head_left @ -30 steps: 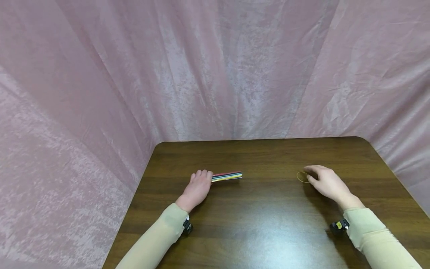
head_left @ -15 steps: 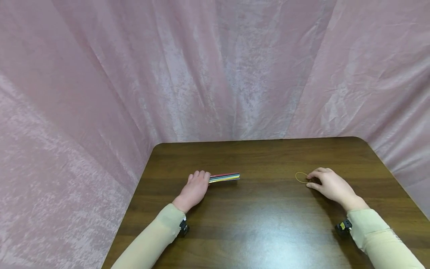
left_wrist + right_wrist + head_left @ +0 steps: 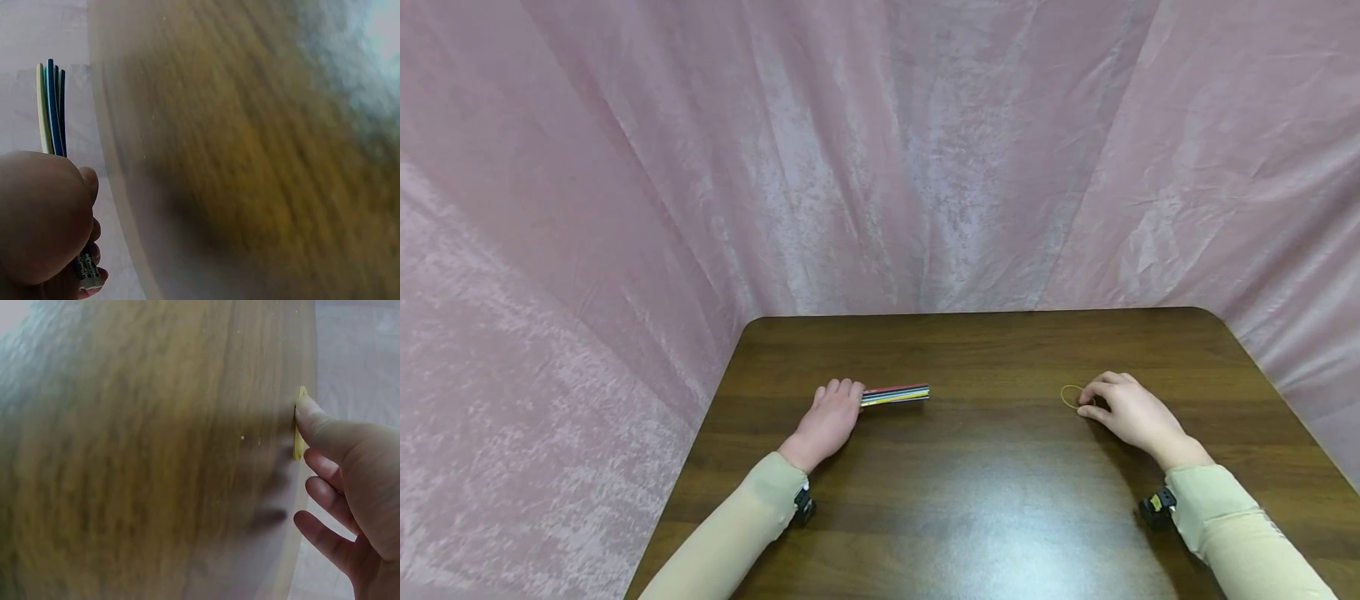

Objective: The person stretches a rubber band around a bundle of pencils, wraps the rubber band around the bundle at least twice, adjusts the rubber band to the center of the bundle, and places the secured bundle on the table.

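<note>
In the head view my left hand [image 3: 827, 423] grips a bundle of thin pencils [image 3: 895, 395] over the left half of the table. Red, blue, black, white and yellow shafts stick out to the right. The left wrist view shows their flat ends fanned a little above the fist, and ribbed metal-like ends [image 3: 86, 270] poke out below it. On the other side, my right hand [image 3: 1138, 417] pinches a thin yellow rubber band [image 3: 1066, 400] between thumb and index finger. Its loop opens toward the left. From the right wrist, the band [image 3: 298, 434] appears edge-on, partly behind the thumb.
The brown wooden table [image 3: 985, 467] has rounded far corners and a bright glare patch near the front. Pink velvet curtain [image 3: 880, 167] hangs behind and beside it. A small black camera [image 3: 1157, 508] is strapped on each wrist.
My right thumb and index finger have closed on the rubber band's right side. My left hand and the pencils have drifted slightly left.
</note>
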The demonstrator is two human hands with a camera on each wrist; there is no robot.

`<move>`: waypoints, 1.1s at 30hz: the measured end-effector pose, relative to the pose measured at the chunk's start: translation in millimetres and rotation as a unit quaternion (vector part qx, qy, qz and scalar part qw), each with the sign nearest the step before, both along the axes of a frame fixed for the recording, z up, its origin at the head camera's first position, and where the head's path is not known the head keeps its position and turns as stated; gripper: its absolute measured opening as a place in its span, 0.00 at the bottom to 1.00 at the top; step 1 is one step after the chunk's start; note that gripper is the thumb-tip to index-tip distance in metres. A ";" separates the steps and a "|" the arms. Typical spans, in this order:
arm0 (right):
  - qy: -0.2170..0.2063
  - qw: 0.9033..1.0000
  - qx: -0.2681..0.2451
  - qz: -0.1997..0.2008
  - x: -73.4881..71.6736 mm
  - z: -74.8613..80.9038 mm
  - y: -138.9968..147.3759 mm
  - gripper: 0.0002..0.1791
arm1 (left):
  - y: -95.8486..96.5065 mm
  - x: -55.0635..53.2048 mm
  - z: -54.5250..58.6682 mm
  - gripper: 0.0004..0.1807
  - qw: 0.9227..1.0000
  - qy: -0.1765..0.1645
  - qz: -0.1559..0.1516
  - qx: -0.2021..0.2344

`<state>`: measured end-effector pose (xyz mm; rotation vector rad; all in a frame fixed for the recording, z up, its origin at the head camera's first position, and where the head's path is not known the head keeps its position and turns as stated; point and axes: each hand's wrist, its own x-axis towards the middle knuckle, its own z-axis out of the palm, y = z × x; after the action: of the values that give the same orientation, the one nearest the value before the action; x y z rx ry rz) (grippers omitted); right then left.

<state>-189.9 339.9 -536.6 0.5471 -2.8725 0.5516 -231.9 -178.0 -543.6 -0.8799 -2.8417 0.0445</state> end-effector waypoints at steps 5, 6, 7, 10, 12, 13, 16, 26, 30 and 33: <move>0.002 1.000 0.008 0.002 0.0 -0.2 -0.1 0.07 | -2.4 -0.9 1.5 0.09 1.000 0.000 0.000 0.004; 0.002 1.000 0.009 0.001 0.1 0.3 -0.6 0.07 | -2.5 -0.7 1.9 0.09 1.000 0.004 -0.001 0.005; 0.004 1.000 0.011 0.002 0.3 0.5 -1.1 0.07 | -2.5 -0.5 2.5 0.09 1.000 0.006 -0.002 0.007; 0.011 1.000 0.013 0.002 0.4 0.4 -2.5 0.08 | -2.0 0.2 4.4 0.08 1.000 0.010 -0.003 0.011; 0.017 1.000 0.011 0.003 0.4 -0.2 -3.2 0.08 | -1.7 0.1 5.0 0.08 1.000 0.010 -0.002 0.011; 0.018 1.000 0.010 0.004 0.3 -0.9 -3.3 0.08 | -1.4 0.1 5.3 0.08 1.000 0.009 -0.002 0.012; 0.008 1.000 0.011 0.005 0.7 -1.0 -4.1 0.07 | -0.7 0.5 6.8 0.09 1.000 -0.002 0.005 0.009; -0.012 0.999 0.036 0.006 0.1 -1.7 -9.3 0.06 | 1.0 3.0 9.2 0.07 1.000 -0.016 0.013 0.002; -0.014 0.999 0.036 -0.001 1.1 -0.9 -9.9 0.06 | 3.2 2.6 9.5 0.09 1.000 -0.018 0.010 0.006; -0.021 0.999 0.031 -0.007 2.0 -0.4 -9.8 0.07 | 5.3 2.1 8.0 0.08 1.000 -0.019 0.007 0.007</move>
<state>-187.9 330.1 -537.0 0.5313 -2.9386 0.4803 -229.8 -172.7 -535.6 -0.8685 -2.8797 0.0094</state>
